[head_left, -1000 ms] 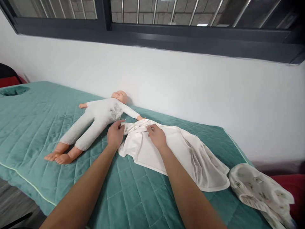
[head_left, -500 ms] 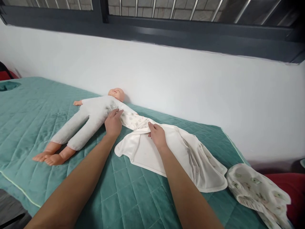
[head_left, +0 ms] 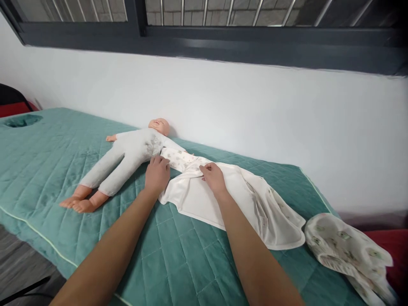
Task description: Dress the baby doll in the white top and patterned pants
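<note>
Spread flatter than 1 second earlier, the printed sleeve of the white fabric garment now extends alongside the forearm of the soft-bodied, smooth-headed doll. Right hand pinches a gathered fold near the sleeve's base; left hand has fingers curled at its free end, grip not determinable. Both items lie on a quilted green bed cover.

2 hands, 1 doll, 2 cloth pcs
</note>
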Motion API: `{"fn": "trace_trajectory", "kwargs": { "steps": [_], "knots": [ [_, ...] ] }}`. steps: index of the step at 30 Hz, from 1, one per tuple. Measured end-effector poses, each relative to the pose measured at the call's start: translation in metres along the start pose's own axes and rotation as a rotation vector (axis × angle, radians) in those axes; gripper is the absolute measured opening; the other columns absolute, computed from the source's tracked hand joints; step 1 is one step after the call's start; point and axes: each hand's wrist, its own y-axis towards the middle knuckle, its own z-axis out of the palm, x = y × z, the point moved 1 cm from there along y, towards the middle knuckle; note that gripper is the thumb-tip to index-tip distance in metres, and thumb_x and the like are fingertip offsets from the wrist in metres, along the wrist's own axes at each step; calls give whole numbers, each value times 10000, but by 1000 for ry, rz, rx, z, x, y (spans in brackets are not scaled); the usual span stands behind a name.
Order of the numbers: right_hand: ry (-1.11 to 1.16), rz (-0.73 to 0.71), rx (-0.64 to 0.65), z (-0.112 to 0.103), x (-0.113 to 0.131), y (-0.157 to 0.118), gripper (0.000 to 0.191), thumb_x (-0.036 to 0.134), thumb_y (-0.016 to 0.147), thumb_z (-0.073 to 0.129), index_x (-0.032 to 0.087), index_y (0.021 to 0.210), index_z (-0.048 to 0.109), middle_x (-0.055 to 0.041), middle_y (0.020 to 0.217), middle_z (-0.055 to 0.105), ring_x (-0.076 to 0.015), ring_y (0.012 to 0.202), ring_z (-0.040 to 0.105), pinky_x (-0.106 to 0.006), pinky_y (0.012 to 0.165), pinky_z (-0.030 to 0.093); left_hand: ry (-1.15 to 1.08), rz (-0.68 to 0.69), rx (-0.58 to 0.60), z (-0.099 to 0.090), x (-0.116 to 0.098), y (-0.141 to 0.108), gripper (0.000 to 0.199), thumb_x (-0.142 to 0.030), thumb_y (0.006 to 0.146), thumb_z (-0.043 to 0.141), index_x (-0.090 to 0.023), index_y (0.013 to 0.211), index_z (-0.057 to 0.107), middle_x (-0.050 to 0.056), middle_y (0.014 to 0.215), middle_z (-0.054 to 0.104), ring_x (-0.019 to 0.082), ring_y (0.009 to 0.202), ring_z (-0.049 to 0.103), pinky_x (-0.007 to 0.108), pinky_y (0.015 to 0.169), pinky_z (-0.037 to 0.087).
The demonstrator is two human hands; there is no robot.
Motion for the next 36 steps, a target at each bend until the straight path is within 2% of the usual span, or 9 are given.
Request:
{"fn": "trace_trajectory", "kwargs": {
  "steps": [3, 6, 9, 12, 17, 21, 27, 32, 36],
  "knots": [
    [-49, -49, 15, 1, 1, -2, 196, 404, 796, 601, 226, 878, 616, 18, 798, 649, -154, 696, 621, -277, 702, 493, 36, -7, 70, -6, -6, -20, 276, -365, 930, 501, -201, 919, 723, 122, 1173, 640, 344, 1167, 493, 492, 937, 471],
    [-125, -146, 62, 1, 4, -6, 204, 384, 839, 568, 237, 942, 665, -3, 885, 683, -174, 803, 624, -298, 792, 476, -51, -45, 103, -7, -11, -33, 350, -457, 928, 501, -207, 826, 723, 107, 1208, 645, 332, 1185, 488, 483, 982, 455],
    [-159, -197, 87, -1, 8, -10, 210, 389, 865, 554, 227, 815, 678, -33, 927, 696, -197, 911, 610, -312, 877, 436, -141, -65, 119, -9, -14, -47, 423, -511, 929, 475, -197, 769, 708, 109, 1234, 645, 330, 1205, 486, 487, 1024, 433],
    [-191, -227, 75, -3, 9, -11, 252, 393, 851, 578, 206, 690, 628, -64, 890, 674, -218, 953, 580, -325, 909, 401, -228, -64, 94, -20, -21, -66, 391, -513, 897, 534, -189, 712, 650, 112, 1212, 651, 323, 1192, 504, 476, 1026, 431],
    [-176, -229, 55, -5, 4, -7, 313, 434, 815, 578, 213, 600, 527, -33, 761, 614, -206, 859, 561, -320, 850, 414, -434, -62, -37, -47, -48, -97, 211, -405, 912, 559, -211, 848, 611, 59, 999, 669, 228, 985, 605, 372, 869, 494],
    [-121, -203, 5, -8, -2, -3, 146, 344, 752, 582, 211, 808, 601, -17, 906, 648, -189, 885, 580, -308, 866, 439, -421, 78, -141, -58, -80, -110, 147, -325, 947, 535, -214, 930, 629, 52, 944, 671, 202, 916, 607, 347, 806, 483],
    [-105, -172, -80, -23, -12, 7, 328, 202, 749, 481, 190, 1053, 605, -61, 1102, 668, -211, 1032, 608, -332, 949, 450, -132, 376, -16, -57, -123, -116, 163, -246, 968, 495, -219, 980, 656, 53, 924, 666, 215, 848, 560, 371, 714, 414],
    [-157, -196, -120, -30, -11, 7, 380, 142, 791, 432, 186, 1121, 616, -92, 1207, 657, -233, 1165, 572, -366, 1042, 400, -106, 484, 111, -48, -135, -121, 194, -203, 967, 474, -228, 1007, 662, 44, 912, 645, 214, 848, 557, 377, 729, 431],
    [-206, -215, -113, -29, -9, 8, 452, 75, 795, 378, 190, 1164, 613, -78, 1232, 655, -208, 1178, 573, -336, 1035, 411, -194, 451, 132, -43, -132, -123, 193, -226, 974, 477, -235, 1047, 655, 49, 949, 648, 206, 884, 571, 363, 762, 463]
  ]
}}
